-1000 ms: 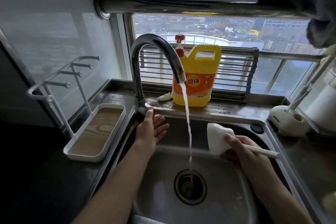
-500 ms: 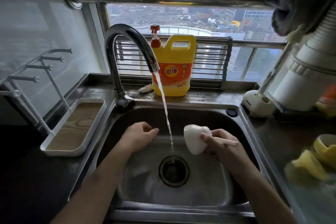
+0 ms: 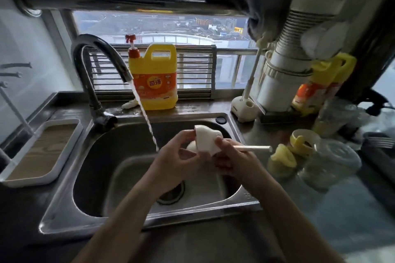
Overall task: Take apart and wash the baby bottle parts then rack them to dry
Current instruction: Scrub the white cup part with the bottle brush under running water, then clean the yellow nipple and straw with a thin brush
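Note:
Over the steel sink (image 3: 64, 205), my right hand (image 3: 233, 160) grips a white sponge brush (image 3: 206, 140) by its handle, which sticks out to the right. My left hand (image 3: 177, 156) pinches the sponge head from the left. Water runs from the curved tap (image 3: 100, 57) just left of both hands. On the counter to the right lie yellow bottle parts (image 3: 286, 156) and a clear bottle (image 3: 331, 162). A white drying rack (image 3: 40, 151) with pegs stands on the left.
A yellow detergent jug (image 3: 154, 77) stands behind the sink on the sill. A white brush holder (image 3: 243, 109), a white pipe (image 3: 284, 74) and a second yellow bottle (image 3: 320, 85) crowd the back right. The sink drain (image 3: 171, 195) lies below my hands.
My left hand left the tap base and came across to the sponge head. My right hand brought the brush towards the sink's middle. The view swung right, showing the bottle parts.

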